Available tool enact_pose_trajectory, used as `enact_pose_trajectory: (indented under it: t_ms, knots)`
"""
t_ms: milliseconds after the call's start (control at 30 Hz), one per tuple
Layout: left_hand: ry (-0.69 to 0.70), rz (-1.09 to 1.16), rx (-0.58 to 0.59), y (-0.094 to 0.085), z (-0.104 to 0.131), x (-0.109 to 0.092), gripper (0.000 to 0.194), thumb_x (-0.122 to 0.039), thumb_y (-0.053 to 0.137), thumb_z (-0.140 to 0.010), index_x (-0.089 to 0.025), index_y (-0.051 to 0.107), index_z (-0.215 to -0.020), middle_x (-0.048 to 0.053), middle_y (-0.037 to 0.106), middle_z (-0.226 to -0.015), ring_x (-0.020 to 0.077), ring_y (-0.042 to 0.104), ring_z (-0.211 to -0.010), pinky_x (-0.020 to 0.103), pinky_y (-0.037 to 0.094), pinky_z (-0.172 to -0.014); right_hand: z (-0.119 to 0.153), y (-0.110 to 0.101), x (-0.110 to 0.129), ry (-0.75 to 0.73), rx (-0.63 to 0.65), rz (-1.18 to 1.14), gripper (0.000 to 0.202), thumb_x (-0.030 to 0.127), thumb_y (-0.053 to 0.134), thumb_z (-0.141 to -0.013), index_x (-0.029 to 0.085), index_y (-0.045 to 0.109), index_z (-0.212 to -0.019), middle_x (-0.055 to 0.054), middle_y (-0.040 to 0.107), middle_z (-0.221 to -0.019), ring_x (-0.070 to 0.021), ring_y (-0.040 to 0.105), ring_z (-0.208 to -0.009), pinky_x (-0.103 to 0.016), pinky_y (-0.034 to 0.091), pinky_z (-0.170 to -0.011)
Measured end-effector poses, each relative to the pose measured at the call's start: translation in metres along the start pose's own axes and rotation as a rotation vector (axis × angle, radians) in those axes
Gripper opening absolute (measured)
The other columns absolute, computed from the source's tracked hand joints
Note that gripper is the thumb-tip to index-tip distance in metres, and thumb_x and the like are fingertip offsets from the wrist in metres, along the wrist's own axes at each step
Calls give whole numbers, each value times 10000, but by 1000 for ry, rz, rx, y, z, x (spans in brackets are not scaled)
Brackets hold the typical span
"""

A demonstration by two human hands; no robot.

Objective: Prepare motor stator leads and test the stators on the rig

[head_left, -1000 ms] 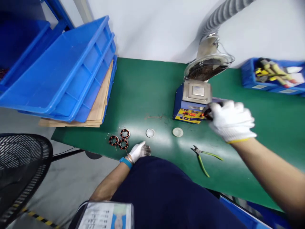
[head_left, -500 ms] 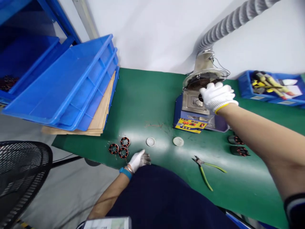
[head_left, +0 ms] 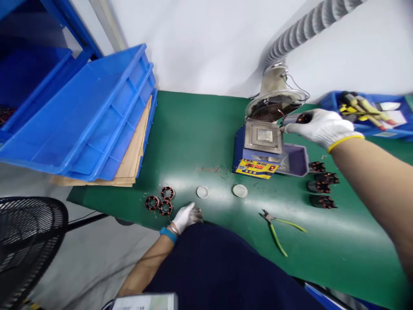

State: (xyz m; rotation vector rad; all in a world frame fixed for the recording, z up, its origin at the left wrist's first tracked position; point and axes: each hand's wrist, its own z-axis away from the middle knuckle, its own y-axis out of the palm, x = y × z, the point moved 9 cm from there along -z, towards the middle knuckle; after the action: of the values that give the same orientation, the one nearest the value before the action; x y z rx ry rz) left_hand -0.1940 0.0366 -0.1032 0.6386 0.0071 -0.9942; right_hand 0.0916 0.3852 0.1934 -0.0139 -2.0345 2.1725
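Observation:
In a white glove, my right hand (head_left: 319, 127) is closed round a motor stator (head_left: 292, 120), held tilted just above the right side of the solder pot (head_left: 264, 136). A thin wire end sticks up from the stator. My left hand (head_left: 189, 216), also gloved, lies on the bench's front edge with its fingers stretched out and nothing in them. Left of it sit three stators (head_left: 165, 207) with black and copper-coloured rings. Two small round dishes (head_left: 240, 190) stand between the left hand and the pot. Several more stators (head_left: 319, 186) lie on their sides at the right, below my right forearm.
Green-handled cutters (head_left: 274, 230) lie splayed on the green bench (head_left: 180, 133). A fume hood with a grey hose (head_left: 300, 34) hangs over the pot. Stacked blue trays (head_left: 106, 112) lean at the left, blue tool bins (head_left: 364, 112) stand back right, and a fan (head_left: 29, 241) is beside the bench.
My right hand has moved right, from over the pot to its right side, and the stator in it now shows clearly. The left hand stays in place. The view has shifted slightly.

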Motion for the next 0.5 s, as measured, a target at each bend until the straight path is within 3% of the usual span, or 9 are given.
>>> enact_pose_trajectory:
  t_ms: [100, 233, 500]
  knots:
    - [-6, 10, 9, 1, 1, 0, 439, -453, 499, -961, -50, 620, -837, 112, 689, -672, 168, 661, -518, 272, 522, -592, 7, 10, 0, 95, 45, -8, 506, 523, 707, -732, 162, 721, -1086, -137, 680, -948, -203, 584, -760, -369, 416, -676]
    - [-5, 25, 11, 1, 3, 0, 436, -470, 528, -947, -57, 618, -840, 102, 691, -670, 159, 656, -514, 263, 524, -585, 13, 15, 12, 67, 2, -76, 589, 543, 711, -713, 114, 702, -1117, -171, 675, -1025, -236, 610, -869, -386, 398, -705]
    - [-12, 27, 9, 1, 5, 0, 446, -390, 392, -1009, -49, 624, -840, 110, 691, -671, 165, 657, -519, 280, 514, -609, 18, 23, 27, 53, -6, -186, 681, 556, 764, -625, 59, 699, -1087, -195, 684, -1032, -288, 625, -984, -415, 385, -726]
